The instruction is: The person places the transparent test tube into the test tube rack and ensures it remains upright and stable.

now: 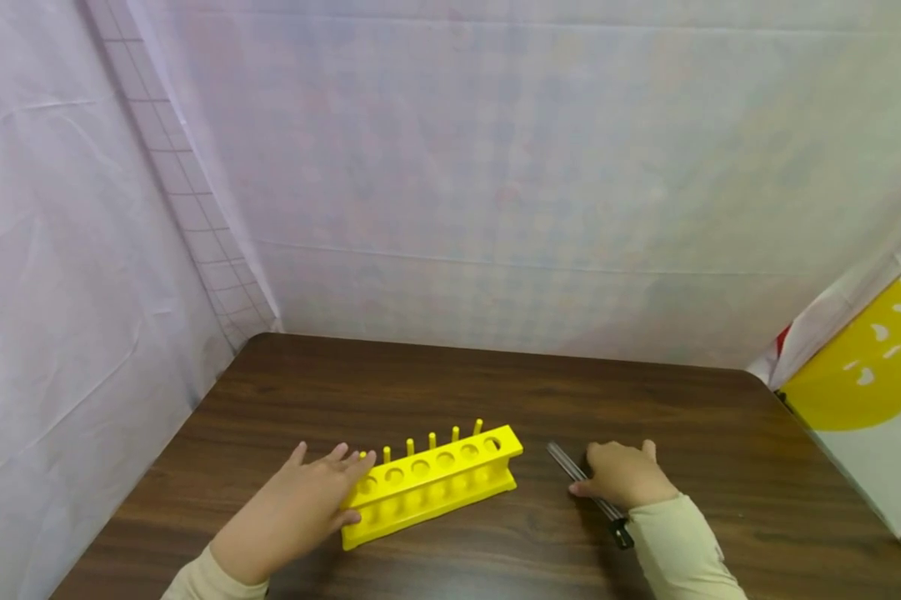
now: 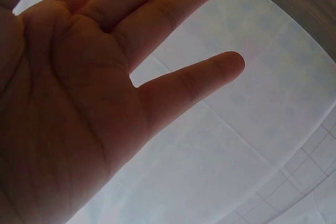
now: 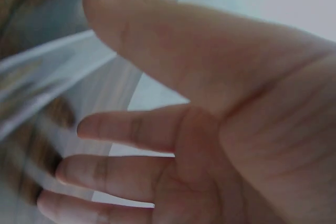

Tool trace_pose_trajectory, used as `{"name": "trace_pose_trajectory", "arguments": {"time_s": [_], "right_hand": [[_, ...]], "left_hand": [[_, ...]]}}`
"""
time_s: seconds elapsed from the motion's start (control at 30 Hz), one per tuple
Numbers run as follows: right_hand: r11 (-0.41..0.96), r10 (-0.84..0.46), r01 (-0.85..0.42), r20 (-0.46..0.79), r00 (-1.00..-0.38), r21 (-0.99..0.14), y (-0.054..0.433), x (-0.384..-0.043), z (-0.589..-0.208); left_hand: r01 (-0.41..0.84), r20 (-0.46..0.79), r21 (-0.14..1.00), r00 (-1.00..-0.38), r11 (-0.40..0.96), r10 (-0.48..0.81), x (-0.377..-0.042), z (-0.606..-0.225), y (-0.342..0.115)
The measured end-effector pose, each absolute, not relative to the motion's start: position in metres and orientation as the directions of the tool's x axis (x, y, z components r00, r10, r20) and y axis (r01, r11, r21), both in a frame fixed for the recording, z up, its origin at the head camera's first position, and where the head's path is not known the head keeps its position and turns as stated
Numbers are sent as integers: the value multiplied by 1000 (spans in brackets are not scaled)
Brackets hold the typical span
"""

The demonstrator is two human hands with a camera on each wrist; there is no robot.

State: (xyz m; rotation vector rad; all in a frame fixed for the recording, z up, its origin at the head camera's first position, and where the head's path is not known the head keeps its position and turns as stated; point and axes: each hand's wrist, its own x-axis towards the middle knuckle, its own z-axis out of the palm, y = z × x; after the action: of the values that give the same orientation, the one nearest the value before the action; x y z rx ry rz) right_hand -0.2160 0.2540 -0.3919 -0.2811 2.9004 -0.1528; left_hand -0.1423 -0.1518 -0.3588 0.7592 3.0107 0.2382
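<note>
A yellow test tube rack (image 1: pixel 427 487) with a row of round holes and several pegs stands on the table. My left hand (image 1: pixel 300 504) is at its left end, the fingers spread over the top and the thumb by the front edge. In the left wrist view the left fingers (image 2: pixel 191 80) are straight. My right hand (image 1: pixel 621 475) is over a long clear tube (image 1: pixel 565 461) with a black end (image 1: pixel 621 534), lying to the right of the rack. In the right wrist view the tube (image 3: pixel 47 77) runs between the thumb and the extended fingers (image 3: pixel 131 129).
The dark wood table (image 1: pixel 390 375) has a white cloth (image 1: pixel 495 167) hanging behind it. Another white sheet (image 1: pixel 67 250) hangs along the left side. A yellow shape (image 1: pixel 863 367) shows beyond the right edge.
</note>
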Motion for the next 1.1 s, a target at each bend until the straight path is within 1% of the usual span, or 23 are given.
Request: {"name": "trace_pose_trajectory", "arguments": {"time_s": [0.23, 0.43, 0.8, 1.1], "right_hand": [[979, -200, -198, -55, -978, -47, 243, -216, -403], [977, -214, -214, 47, -976, 1, 235, -217, -411], [971, -240, -237, 164, -957, 39, 226, -217, -416], [964, -263, -253, 188, -946, 76, 225, -216, -419]], "left_hand": [[467, 20, 144, -883, 872, 469, -143, -361, -150], [444, -13, 159, -892, 882, 452, -144, -359, -149], [451, -7, 137, -890, 882, 456, -144, -358, -148], [429, -46, 152, -897, 890, 440, -147, -356, -145]]}}
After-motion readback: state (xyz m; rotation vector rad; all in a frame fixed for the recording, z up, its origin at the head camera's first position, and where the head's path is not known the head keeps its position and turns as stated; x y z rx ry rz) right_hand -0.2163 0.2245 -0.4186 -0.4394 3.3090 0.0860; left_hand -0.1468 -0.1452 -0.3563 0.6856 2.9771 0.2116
